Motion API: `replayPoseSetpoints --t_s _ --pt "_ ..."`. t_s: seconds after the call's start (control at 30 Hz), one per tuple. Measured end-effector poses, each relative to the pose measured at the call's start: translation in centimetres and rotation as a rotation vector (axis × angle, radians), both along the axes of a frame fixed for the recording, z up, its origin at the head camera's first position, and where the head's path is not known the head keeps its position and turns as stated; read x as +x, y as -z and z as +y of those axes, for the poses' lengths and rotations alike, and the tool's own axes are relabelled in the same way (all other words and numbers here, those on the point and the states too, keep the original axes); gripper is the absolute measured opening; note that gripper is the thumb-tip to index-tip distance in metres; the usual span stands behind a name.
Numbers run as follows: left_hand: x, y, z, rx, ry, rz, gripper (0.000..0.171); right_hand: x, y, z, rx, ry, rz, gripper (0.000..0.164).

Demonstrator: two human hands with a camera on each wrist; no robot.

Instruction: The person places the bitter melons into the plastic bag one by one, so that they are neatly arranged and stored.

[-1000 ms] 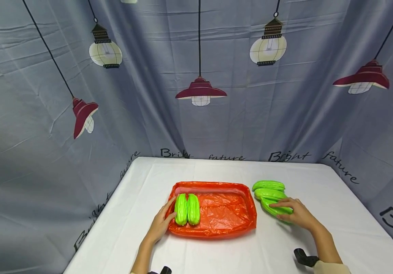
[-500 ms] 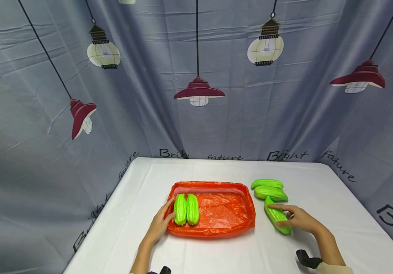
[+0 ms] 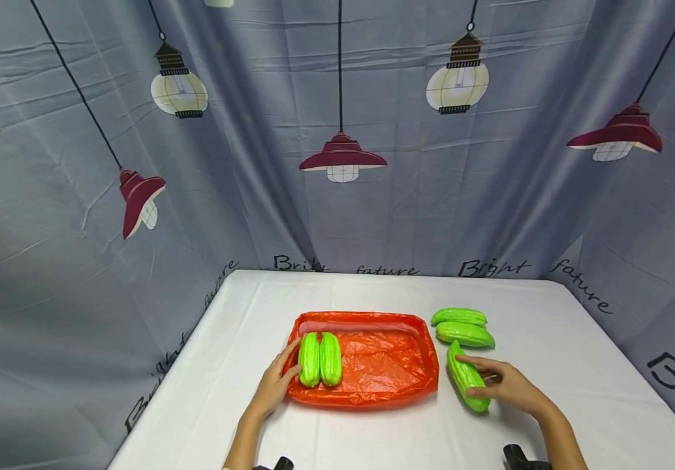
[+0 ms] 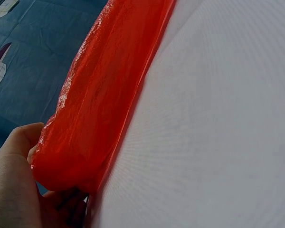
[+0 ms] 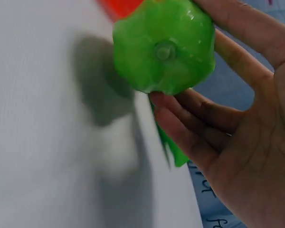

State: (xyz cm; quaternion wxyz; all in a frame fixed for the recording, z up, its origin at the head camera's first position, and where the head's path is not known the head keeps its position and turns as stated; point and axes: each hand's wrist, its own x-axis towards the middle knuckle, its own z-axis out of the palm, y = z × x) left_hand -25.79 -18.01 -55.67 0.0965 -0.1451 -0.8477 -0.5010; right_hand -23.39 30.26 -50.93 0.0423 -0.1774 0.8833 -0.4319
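My right hand [image 3: 510, 388] grips a bright green bitter melon [image 3: 464, 378] between thumb and fingers, right of the tray. In the right wrist view its ridged, round end with a stem nub [image 5: 164, 51] faces the camera, its shadow cast on the white cloth. My left hand [image 3: 269, 386] holds the left side of a red tray [image 3: 381, 395] covered in crinkled plastic. The left wrist view shows the thumb [image 4: 23, 137] at the tray's corner and the other fingers partly hidden below. Inside the tray, two bitter melons [image 3: 330, 359] lie side by side at the left end.
Two more bitter melons [image 3: 464, 334] lie together on the white-covered table [image 3: 373, 444], beyond the right hand. Behind the table hangs a grey-blue curtain [image 3: 337, 222] printed with lamps and lettering.
My right hand has drawn one bitter melon away from the two beside it, toward the person and slightly left, turning it more lengthwise. The left hand and tray have stayed put.
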Motion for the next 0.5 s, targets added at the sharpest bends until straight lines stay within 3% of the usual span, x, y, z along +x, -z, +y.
replayPoseSetpoints --t_s 0.23,0.5 --pt "0.0 -0.1 0.0 0.000 -0.002 0.006 0.051 0.5 -1.8 -2.2 -0.189 0.013 0.054 0.062" --pt "0.1 -0.2 -0.1 -0.013 0.003 0.011 0.050 0.1 -5.0 -5.5 -0.313 -0.017 0.127 0.066"
